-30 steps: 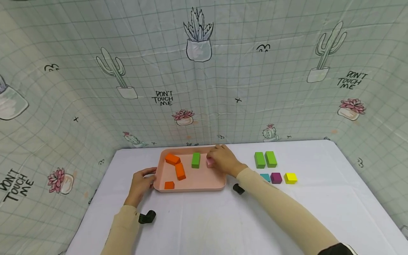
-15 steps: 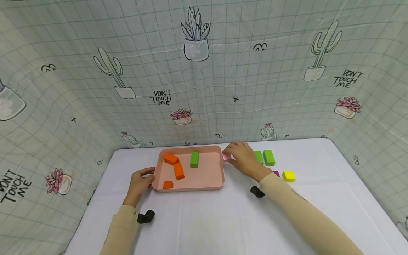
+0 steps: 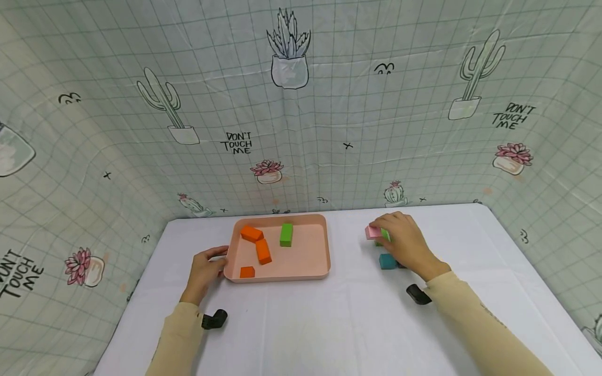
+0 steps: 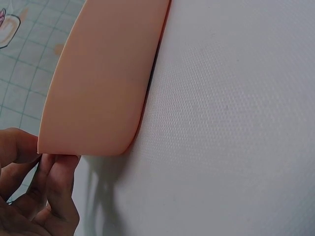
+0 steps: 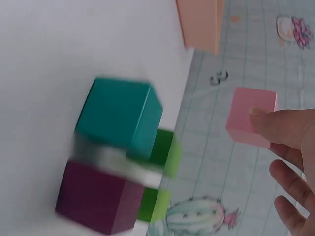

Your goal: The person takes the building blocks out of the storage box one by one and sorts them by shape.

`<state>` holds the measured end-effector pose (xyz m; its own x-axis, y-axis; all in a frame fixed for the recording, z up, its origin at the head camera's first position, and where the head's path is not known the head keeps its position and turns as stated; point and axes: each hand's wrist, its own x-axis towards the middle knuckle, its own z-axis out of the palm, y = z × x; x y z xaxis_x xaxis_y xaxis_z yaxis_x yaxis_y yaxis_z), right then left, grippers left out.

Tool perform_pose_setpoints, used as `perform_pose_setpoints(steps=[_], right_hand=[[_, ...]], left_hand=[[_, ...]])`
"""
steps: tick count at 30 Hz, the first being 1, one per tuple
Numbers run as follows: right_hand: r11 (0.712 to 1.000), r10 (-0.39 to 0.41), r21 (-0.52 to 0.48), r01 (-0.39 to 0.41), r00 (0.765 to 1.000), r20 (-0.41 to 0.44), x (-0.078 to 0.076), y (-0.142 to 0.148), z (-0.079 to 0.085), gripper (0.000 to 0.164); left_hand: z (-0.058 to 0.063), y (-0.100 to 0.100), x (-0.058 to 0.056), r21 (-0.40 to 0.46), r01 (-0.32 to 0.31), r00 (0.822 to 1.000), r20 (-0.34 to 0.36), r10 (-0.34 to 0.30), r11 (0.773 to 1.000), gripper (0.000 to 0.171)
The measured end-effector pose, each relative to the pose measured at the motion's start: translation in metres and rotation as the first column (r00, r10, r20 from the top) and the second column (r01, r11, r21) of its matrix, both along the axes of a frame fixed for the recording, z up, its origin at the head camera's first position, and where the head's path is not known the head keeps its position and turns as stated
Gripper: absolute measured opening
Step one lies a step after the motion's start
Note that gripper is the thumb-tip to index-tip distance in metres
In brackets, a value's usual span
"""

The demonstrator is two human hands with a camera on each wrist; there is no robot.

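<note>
In the head view my right hand (image 3: 405,241) pinches a pink block (image 3: 373,233) between thumb and fingers, right of the tray. The right wrist view shows the thumb lying across the pink block (image 5: 251,115), its other fingers loosely bent below. A green block (image 3: 383,237) is partly hidden behind this hand, and a teal block (image 3: 388,261) stands just below it. My left hand (image 3: 205,272) touches the left end of the pale orange tray (image 3: 301,278), its fingertips against the outer wall. Inside the tray lie orange blocks, one (image 3: 264,251) near the middle left, and a green block (image 3: 286,235).
A purple block (image 5: 98,196) stands beside the teal block (image 5: 115,110) in the right wrist view, with green blocks (image 5: 167,152) behind them. The white table (image 3: 291,324) ends at a printed cloth backdrop (image 3: 329,172).
My right hand has lifted the pink block out of the tray and carried it right, over beside the green blocks. The left hand has kept its place at the tray's end.
</note>
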<state>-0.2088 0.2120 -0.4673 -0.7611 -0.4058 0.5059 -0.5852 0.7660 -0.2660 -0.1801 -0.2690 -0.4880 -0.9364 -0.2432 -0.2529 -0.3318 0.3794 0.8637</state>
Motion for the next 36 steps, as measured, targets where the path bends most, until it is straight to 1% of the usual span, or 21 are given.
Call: perform_pose_setpoints(steps=[3,6,11,17,28,31,36], right_hand=[[0.999,-0.034,-0.008,0.034,0.999,-0.005,0.006,0.018,-0.001,0.038],[0.997,-0.081,-0.013,0.082,0.997,0.015,0.013,0.036,-0.003,0.04],[0.989,-0.151,0.007,0.151,0.987,0.058,0.026,0.063,-0.007,0.041],[0.979,-0.203,0.026,0.202,0.976,0.072,0.035,0.093,-0.012,0.043],[0.974,-0.224,0.048,0.221,0.97,0.089,0.047,0.137,-0.024,0.041],[0.976,-0.214,0.063,0.208,0.971,0.104,0.049,0.144,-0.028,0.04],[0.977,-0.204,0.094,0.191,0.967,0.153,0.05,0.148,-0.032,0.039]], left_hand=[[-0.001,-0.001,0.0,0.004,0.004,1.0,-0.006,-0.003,1.0,0.042],[-0.001,-0.001,0.001,0.008,0.004,1.0,-0.008,-0.004,1.0,0.042],[-0.001,-0.002,0.001,0.018,-0.003,1.0,-0.008,0.003,1.0,0.042],[-0.002,-0.001,0.0,0.005,-0.004,1.0,0.006,0.004,1.0,0.042],[-0.001,0.0,0.001,0.007,-0.002,1.0,-0.002,0.002,1.0,0.042],[0.0,0.0,0.001,0.008,-0.003,1.0,-0.003,0.003,1.0,0.042],[0.0,0.001,0.001,0.011,-0.004,1.0,-0.005,0.004,1.0,0.042]])
